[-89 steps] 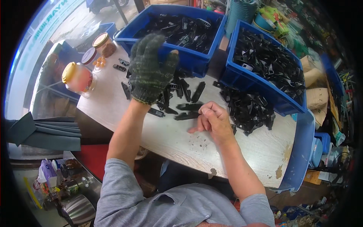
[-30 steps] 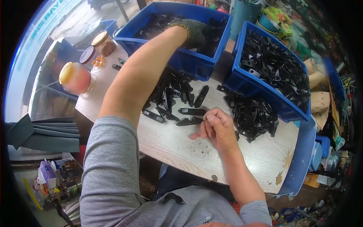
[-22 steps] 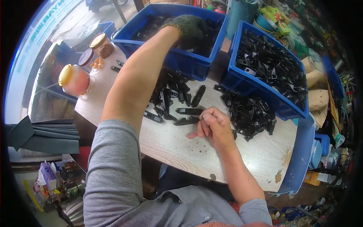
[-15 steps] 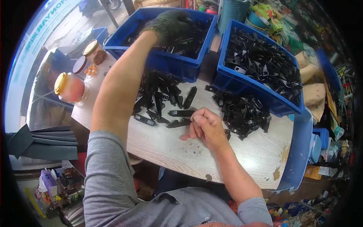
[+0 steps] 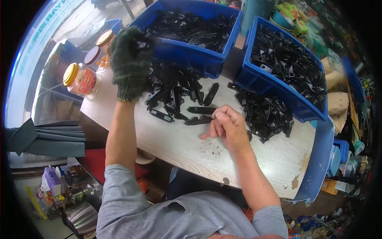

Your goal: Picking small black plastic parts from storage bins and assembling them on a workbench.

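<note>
My left hand, in a dark green knitted glove, is raised above the left side of the table, near the front left corner of a blue bin. Its fingers are closed around black plastic parts, blurred and partly hidden by the glove. My bare right hand rests over the middle of the table with curled fingers, the thumb against the index finger. Whatever it holds, if anything, is hidden. A long black plastic part ends at its index finger, and a similar part lies just below that one.
The far blue bin and the right blue bin hold many black parts. Loose heaps lie on the table, a left pile and a right pile. Lidded jars line the left edge.
My left hand has come out of the far bin and moved left and nearer, with black parts at its fingers. The right hand stays in its place beside the long parts. The whole view has shifted slightly.
</note>
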Tool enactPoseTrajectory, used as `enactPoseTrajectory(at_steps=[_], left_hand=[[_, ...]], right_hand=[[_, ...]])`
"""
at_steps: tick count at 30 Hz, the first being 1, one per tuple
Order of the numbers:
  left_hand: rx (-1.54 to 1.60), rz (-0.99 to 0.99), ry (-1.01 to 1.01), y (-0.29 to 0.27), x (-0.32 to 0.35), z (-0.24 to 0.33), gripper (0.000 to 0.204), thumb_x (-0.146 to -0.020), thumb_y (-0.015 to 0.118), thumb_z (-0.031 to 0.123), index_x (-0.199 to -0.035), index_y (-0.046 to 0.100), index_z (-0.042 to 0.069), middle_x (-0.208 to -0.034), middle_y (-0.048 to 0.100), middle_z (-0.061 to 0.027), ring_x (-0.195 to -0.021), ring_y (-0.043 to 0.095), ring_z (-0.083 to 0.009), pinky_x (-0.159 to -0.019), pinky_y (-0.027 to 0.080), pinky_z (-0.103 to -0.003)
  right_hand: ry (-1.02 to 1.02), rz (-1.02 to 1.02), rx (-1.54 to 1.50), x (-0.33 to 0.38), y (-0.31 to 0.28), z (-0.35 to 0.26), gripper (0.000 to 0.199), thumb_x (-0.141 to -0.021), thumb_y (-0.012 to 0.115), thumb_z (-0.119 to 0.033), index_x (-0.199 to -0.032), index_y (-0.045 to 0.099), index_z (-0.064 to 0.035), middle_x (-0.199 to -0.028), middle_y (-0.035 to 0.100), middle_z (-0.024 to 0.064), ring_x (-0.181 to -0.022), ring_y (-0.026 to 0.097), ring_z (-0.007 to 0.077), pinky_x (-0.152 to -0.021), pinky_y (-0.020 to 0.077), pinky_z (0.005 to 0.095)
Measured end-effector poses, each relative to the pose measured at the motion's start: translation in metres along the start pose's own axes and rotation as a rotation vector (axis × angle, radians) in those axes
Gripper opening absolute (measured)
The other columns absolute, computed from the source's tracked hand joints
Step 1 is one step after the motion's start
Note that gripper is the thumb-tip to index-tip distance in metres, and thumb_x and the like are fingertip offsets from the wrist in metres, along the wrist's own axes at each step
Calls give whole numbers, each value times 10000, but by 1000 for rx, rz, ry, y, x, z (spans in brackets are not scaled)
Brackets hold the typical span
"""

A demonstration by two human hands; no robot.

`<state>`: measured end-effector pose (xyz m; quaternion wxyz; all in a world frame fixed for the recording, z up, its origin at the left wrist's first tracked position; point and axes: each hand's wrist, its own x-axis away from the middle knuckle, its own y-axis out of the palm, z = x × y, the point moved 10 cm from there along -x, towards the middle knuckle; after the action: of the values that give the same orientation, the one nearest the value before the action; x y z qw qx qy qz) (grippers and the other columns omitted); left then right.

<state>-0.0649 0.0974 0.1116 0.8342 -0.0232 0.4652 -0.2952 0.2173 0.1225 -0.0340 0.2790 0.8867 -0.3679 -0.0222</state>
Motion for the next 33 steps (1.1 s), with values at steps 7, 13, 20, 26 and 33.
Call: enactPoseTrajectory(at_steps=[7, 13, 20, 26, 33], left_hand=[[-473, -89, 72, 14, 46, 14, 415, -734, 719, 147, -1143, 655, 106, -1155, 633, -165, -1107, 598, -344, -974, 474, -455], [-453, -155, 82, 22, 50, 26, 444, -743, 707, 162, -1180, 651, 105, -1203, 625, -182, -1154, 567, -375, -1008, 447, -477], [-265, -147, 69, 17, 56, 24, 433, -776, 722, 162, -1198, 649, 101, -1191, 637, -171, -1135, 580, -378, -1011, 446, -478], [-438, -86, 321, 14, 57, 42, 357, -808, 738, 169, -1150, 667, 94, -1144, 655, -138, -1110, 607, -352, -1034, 433, -489], [-346, -241, 424, 32, 125, 141, 237, -794, 730, 185, -1020, 685, 128, -1129, 639, -96, -1139, 585, -341, -1008, 437, -506]], right_hand=[[-2, -9, 9, 1, 0, 2, 200, -965, 555, -204, -931, 569, -7, -580, 415, 24, -567, 516, 159, -670, 607, 544], [-15, -12, -9, 0, -2, 2, 201, -967, 552, -200, -934, 566, -2, -575, 414, 23, -559, 515, 159, -672, 608, 548], [-17, 19, 30, 3, -1, 0, 184, -968, 540, -178, -934, 565, 1, -570, 410, 23, -554, 512, 161, -664, 609, 543], [-43, 16, 32, 0, 2, -2, 174, -971, 534, -167, -940, 564, 2, -564, 400, 23, -548, 508, 165, -644, 606, 534], [-61, 10, -6, -2, -2, -4, 182, -974, 540, -177, -952, 560, 3, -560, 395, 26, -536, 504, 170, -631, 603, 526]])
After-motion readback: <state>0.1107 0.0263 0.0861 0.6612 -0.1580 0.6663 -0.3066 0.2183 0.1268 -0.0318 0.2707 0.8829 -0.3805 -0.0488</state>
